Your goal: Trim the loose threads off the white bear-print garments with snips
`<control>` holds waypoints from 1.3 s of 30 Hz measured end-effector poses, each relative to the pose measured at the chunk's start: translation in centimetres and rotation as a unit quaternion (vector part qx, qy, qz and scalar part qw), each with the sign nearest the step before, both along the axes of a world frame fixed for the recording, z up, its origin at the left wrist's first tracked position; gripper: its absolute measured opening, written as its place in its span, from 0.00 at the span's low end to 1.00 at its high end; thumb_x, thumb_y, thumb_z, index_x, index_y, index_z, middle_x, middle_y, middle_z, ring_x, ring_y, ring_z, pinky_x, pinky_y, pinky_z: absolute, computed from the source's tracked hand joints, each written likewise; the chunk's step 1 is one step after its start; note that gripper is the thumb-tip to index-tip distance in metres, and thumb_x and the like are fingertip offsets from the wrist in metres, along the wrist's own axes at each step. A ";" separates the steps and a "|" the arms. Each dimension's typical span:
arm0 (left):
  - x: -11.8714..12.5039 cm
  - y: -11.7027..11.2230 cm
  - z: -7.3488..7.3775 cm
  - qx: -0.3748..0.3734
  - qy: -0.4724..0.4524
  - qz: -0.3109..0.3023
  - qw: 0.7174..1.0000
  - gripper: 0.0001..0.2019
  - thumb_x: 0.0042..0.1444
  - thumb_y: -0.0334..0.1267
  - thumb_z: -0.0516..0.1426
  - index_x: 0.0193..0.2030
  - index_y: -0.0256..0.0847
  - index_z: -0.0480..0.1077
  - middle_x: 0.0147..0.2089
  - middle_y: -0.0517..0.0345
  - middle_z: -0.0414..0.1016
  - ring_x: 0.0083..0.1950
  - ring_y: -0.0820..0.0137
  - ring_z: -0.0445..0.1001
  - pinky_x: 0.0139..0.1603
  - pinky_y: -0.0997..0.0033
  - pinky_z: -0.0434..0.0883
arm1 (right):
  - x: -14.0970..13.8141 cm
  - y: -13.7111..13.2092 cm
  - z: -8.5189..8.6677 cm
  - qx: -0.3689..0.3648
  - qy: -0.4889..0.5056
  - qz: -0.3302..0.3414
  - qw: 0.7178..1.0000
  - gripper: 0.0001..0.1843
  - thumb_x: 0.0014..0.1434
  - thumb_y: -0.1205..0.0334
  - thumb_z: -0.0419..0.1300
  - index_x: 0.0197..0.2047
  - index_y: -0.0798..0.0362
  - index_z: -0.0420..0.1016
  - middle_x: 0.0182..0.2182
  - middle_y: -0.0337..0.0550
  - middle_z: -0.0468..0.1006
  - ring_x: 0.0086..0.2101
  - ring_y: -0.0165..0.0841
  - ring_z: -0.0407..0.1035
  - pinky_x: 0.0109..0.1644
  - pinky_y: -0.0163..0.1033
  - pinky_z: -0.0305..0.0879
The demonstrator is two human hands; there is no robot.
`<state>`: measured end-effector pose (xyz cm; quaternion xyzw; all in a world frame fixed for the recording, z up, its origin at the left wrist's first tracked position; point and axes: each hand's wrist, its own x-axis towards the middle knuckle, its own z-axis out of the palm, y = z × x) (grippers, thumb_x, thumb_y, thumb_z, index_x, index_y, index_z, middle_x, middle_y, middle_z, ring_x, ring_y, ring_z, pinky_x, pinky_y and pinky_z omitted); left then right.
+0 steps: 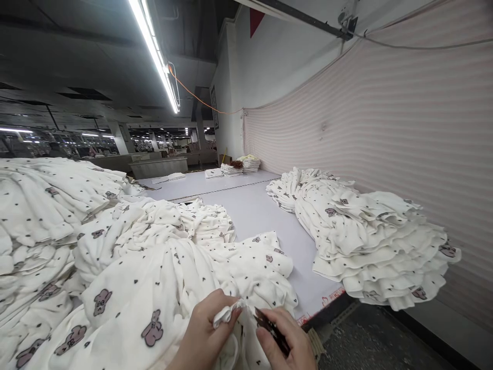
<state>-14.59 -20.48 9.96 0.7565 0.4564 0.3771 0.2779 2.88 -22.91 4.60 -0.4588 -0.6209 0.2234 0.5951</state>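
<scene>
Low in the middle of the head view, my left hand (210,329) is closed, pinching a bunched edge of a white printed garment (154,288) between thumb and fingers. The cloth carries small dark hearts and mauve animal figures. Just to the right, my right hand (287,341) is wrapped around dark thread snips (272,330). Their pointed tip is directed up and left, close beside the pinched cloth; whether it touches the cloth I cannot tell. Part of the snips is hidden by my fingers.
A layered heap of matching garments (370,241) hangs over the table's (250,208) right front edge. More printed garments (46,205) are piled at the left. Folded stacks (231,168) lie at the far end. A striped pink cloth (385,113) covers the right wall.
</scene>
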 end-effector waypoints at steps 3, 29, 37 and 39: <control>0.2 -0.1 -0.7 0.042 0.022 0.001 0.999 0.13 0.63 0.44 0.52 0.39 0.43 0.76 0.31 0.57 0.71 0.34 0.68 0.73 0.35 0.73 0.68 | -0.3 0.0 -0.7 -0.017 -0.023 0.003 1.000 0.10 0.57 0.55 0.61 0.42 0.44 0.78 0.31 0.38 0.79 0.32 0.33 0.74 0.36 0.30 0.67; -0.9 0.5 -3.8 0.208 0.107 -0.065 0.970 0.28 0.47 0.21 0.50 0.55 0.45 0.68 0.34 0.55 0.68 0.33 0.69 0.72 0.33 0.75 0.73 | 0.5 1.0 -1.3 -0.138 0.107 0.113 0.978 0.21 0.54 0.43 0.61 0.39 0.50 0.83 0.32 0.46 0.83 0.36 0.41 0.76 0.41 0.39 0.71; 0.0 0.5 -2.5 0.121 0.081 -0.094 0.985 0.18 0.53 0.26 0.50 0.46 0.45 0.74 0.36 0.53 0.68 0.36 0.67 0.73 0.34 0.71 0.71 | 1.3 0.9 0.4 -0.146 0.036 0.123 0.981 0.14 0.56 0.50 0.61 0.33 0.49 0.84 0.25 0.41 0.80 0.30 0.36 0.74 0.33 0.35 0.67; -0.6 0.9 -0.9 0.043 0.017 -0.059 0.997 0.11 0.58 0.33 0.52 0.42 0.44 0.74 0.40 0.53 0.72 0.42 0.64 0.74 0.42 0.68 0.72 | 1.6 1.1 -0.6 -0.154 0.063 0.092 0.982 0.17 0.56 0.47 0.60 0.30 0.52 0.82 0.23 0.41 0.79 0.27 0.36 0.73 0.31 0.34 0.67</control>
